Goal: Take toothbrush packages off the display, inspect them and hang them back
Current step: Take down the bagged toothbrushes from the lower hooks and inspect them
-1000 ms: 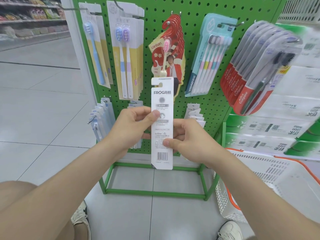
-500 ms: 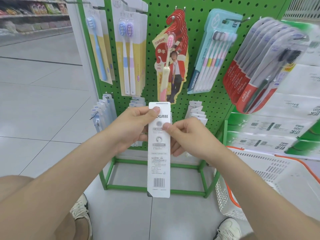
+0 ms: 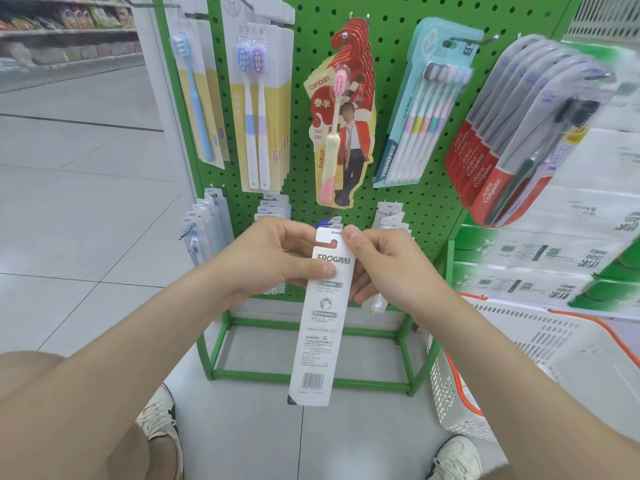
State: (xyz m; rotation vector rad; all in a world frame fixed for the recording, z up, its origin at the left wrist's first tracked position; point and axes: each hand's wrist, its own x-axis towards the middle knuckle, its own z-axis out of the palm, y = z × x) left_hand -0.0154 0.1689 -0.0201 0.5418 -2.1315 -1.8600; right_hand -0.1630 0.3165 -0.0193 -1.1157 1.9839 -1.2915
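On left hand [image 3: 270,265], fingers [image 3: 313,269] curled, thumb pressed on the printed face just under the hang hole [image 3: 327,241]. On right hand [image 3: 384,271], fingers likewise curled, thumb tip pinching the top right corner. Gripped this way to keep the toothbrush package [image 3: 317,337] upright, print readable, hole left free (probably ready for rehanging). Located in front of the lower row of the green display [image 3: 415,209]; contact with it not determinable. Count: one package in hand; five hanging groups above, four below (one partly hidden); one white basket [image 3: 519,362] at right on the floor [image 3: 86,220].
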